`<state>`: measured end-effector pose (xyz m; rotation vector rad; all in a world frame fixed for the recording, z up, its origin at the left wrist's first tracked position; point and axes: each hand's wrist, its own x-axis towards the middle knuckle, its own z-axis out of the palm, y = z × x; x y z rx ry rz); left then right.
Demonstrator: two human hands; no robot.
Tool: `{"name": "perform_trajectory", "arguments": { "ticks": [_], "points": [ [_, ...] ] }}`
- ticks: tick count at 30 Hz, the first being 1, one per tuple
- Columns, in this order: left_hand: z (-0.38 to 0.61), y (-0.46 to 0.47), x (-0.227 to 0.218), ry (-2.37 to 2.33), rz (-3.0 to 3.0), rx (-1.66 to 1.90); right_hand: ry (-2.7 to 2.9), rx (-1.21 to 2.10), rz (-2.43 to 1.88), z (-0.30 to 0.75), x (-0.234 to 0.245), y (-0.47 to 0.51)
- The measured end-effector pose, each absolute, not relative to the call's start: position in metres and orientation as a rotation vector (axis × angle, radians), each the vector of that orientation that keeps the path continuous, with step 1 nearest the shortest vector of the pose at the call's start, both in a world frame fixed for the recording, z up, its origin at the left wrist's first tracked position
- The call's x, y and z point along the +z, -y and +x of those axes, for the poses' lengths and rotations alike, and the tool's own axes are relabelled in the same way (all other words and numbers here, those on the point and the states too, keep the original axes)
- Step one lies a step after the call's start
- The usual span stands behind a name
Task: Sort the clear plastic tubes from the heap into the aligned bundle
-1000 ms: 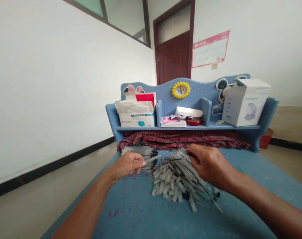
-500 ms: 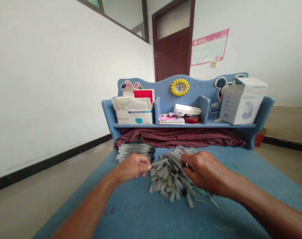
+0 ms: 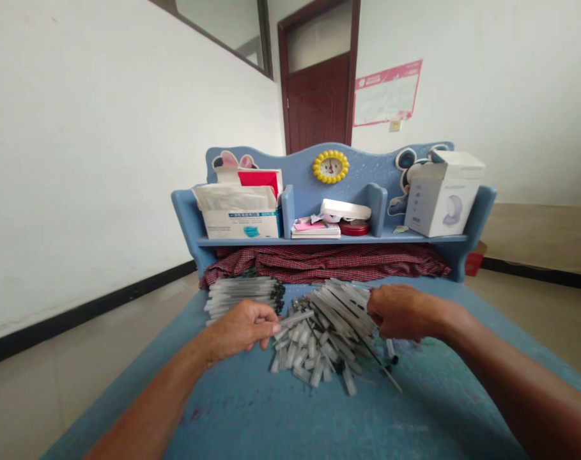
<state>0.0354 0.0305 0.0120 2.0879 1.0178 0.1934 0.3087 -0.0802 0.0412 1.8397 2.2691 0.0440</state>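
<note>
My left hand (image 3: 246,327) is closed in a pinch, thumb against fingers, on the near end of a frosted plastic tube (image 3: 297,317) that looks like a pen part and points right over the heap. Below it lies a loose heap of short translucent pieces (image 3: 314,354) like pen caps. Longer frosted tubes (image 3: 340,306) and thin black rods are behind and to the right. My right hand (image 3: 398,311) is closed beside the heap's right edge; anything in its fingers is hidden. Left of the heap, frosted tubes with black ends (image 3: 242,295) lie stacked side by side.
The blue table (image 3: 252,415) has a raised shelf (image 3: 328,241) at its back. A mask box (image 3: 242,223), papers, a red round tin (image 3: 355,228) and a white carton (image 3: 443,198) stand on it. Red checked cloth (image 3: 323,263) is bunched underneath.
My right hand has moved right and slightly up, away from the heap's middle. The left hand keeps its pinch on the tube. The whole view has shifted a little.
</note>
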Motion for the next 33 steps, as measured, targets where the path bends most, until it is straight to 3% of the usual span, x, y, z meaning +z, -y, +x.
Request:
{"name": "perform_trajectory", "arguments": {
  "ticks": [10,17,24,33],
  "points": [
    [0.04,-0.016,0.02,-1.015,2.038,0.235,-2.238,0.053,1.91,0.313,0.048,0.078],
    [0.047,-0.008,0.021,-0.929,2.056,0.192,-2.544,0.184,2.113,0.295,0.06,0.092],
    [0.063,0.021,0.026,-0.756,2.045,0.209,-2.851,0.132,1.695,0.253,0.049,0.106],
    [0.048,0.031,0.05,-0.693,2.23,0.044,-2.883,-0.008,1.642,0.264,0.051,0.123]
  ]
}}
